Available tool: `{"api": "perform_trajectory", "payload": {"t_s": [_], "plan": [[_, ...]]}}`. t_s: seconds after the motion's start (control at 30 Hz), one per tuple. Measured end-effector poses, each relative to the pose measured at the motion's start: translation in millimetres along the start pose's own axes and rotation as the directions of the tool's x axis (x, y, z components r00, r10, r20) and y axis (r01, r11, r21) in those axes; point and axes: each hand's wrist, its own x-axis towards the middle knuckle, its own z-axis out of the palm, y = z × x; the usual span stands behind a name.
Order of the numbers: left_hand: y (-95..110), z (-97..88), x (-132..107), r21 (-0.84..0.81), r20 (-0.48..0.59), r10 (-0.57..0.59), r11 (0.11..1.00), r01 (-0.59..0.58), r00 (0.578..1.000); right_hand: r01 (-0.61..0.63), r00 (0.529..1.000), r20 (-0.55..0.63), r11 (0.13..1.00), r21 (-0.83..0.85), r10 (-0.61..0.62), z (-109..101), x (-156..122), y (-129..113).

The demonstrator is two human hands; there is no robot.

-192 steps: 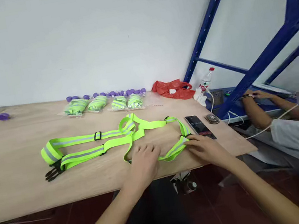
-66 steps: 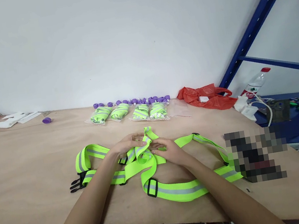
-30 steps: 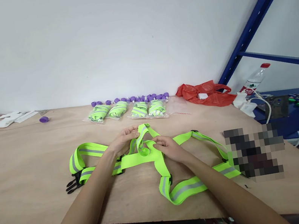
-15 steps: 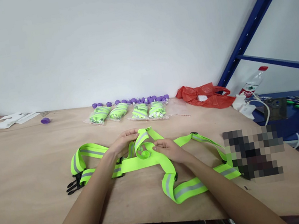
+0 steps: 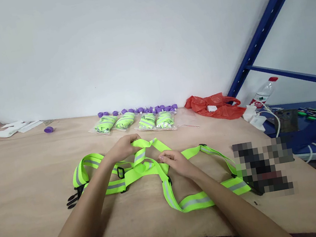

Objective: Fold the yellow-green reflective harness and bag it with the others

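Observation:
A neon-yellow reflective vest point(image 5: 196, 200) of elastic straps with grey stripes lies spread on the wooden table. My left hand point(image 5: 124, 146) pinches a strap at the vest's upper middle, lifting a twisted loop. Just right of that loop, my right hand point(image 5: 179, 162) is closed, thumb against forefinger, at the crossing of the straps; its curled fingers partly hide the strap there. A black side-release buckle point(image 5: 73, 199) hangs at the vest's left end. Black slider buckles point(image 5: 120, 172) sit along the straps. Pixelation covers part of the right end.
Several bagged reflective vests point(image 5: 106, 124) lie near the wall, before a row of purple caps point(image 5: 156, 109). A red plastic bag point(image 5: 219, 106) is right of them. A blue metal frame point(image 5: 269, 23) and a bottle point(image 5: 265, 91) stand at right. White paper pieces point(image 5: 16, 128) lie far left.
My left hand has moved left and drawn the strap loop out with it. The curled strap between my hands has flattened. My right hand has shifted slightly left and down.

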Motion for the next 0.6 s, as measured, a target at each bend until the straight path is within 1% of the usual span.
{"api": "perform_trajectory", "payload": {"t_s": [0.07, 0.17, 0.27, 0.33, 0.4, 0.47, 0.53, 0.6], "plan": [[2.7, -0.9, 3.3, 0.212, -0.098, 0.027, 0.977, -0.005, 0.995, 0.004, 1.000, -0.004, 1.000, -0.024, -0.004, 1.2, -1.0, -1.2], [8.2, 2.5, 7.9, 0.441, -0.245, 0.028, 0.893, 0.085, 0.969, -0.003, 1.000, -0.006, 0.997, -0.071, 0.002, 2.1, -2.6, -5.0], [14.2, 6.9, 11.3, 0.607, -0.366, 0.044, 0.768, 0.203, 0.930, -0.008, 1.000, 0.005, 0.997, -0.083, 0.009, 2.3, -4.0, -7.4], [16.6, 8.6, 13.1, 0.657, -0.425, 0.077, 0.712, 0.249, 0.902, -0.014, 1.000, 0.013, 0.997, -0.073, 0.015, 2.7, -5.0, -7.8], [15.8, 8.9, 14.9, 0.640, -0.473, 0.086, 0.717, 0.275, 0.877, -0.018, 1.000, 0.009, 0.998, -0.059, 0.019, 3.4, -6.3, -8.0], [10.8, 8.0, 17.2, 0.551, -0.500, 0.048, 0.788, 0.275, 0.865, -0.020, 1.000, 0.001, 0.998, -0.056, 0.020, 4.3, -7.7, -8.3], [2.2, 5.8, 19.8, 0.380, -0.482, -0.011, 0.898, 0.220, 0.876, -0.014, 1.000, -0.017, 0.998, -0.059, 0.013, 4.9, -8.8, -8.7], [-7.2, 2.3, 21.4, 0.188, -0.413, -0.047, 0.973, 0.135, 0.910, -0.006, 1.000, -0.029, 0.998, -0.056, 0.004, 5.0, -9.2, -8.8]]}}
